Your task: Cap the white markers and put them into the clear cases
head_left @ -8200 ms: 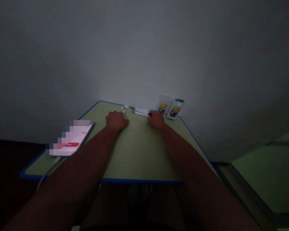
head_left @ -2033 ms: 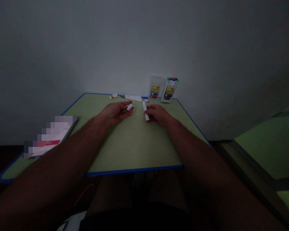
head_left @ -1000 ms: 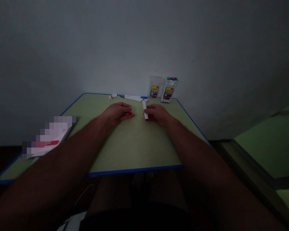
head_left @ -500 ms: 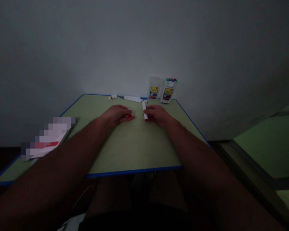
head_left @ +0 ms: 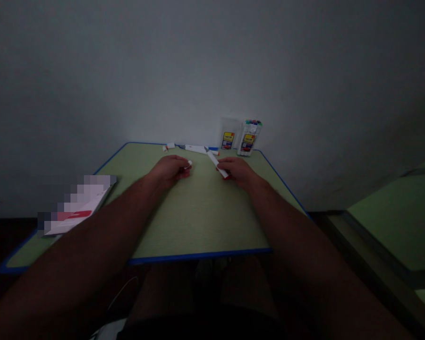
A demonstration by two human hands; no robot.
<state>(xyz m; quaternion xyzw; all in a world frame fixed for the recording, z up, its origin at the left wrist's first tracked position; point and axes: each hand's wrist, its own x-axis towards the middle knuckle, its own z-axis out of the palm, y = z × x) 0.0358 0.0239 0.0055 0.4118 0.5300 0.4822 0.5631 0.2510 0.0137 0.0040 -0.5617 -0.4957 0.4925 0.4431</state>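
In my right hand (head_left: 235,170) is a white marker (head_left: 216,162) with a red end; its bare grey tip points away and to the left. Between the fingers of my left hand (head_left: 172,170) sits a small white marker cap (head_left: 189,164), partly hidden by the thumb and fingers. Both hands are over the middle of the table, apart from each other. Beyond them, near the table's far edge, lie uncapped white markers (head_left: 195,149) and, further left, loose white caps (head_left: 170,146).
Against the wall stand a clear plastic case (head_left: 228,134) and a second case full of markers (head_left: 249,139). At the left of the green table (head_left: 198,222), which has a blue edge, a pale box or booklet (head_left: 87,208) lies, partly blurred out.
The marker in my right hand has tilted, its tip swinging left and its red end right. My left fingers have closed in more around the cap. The view has shifted slightly.
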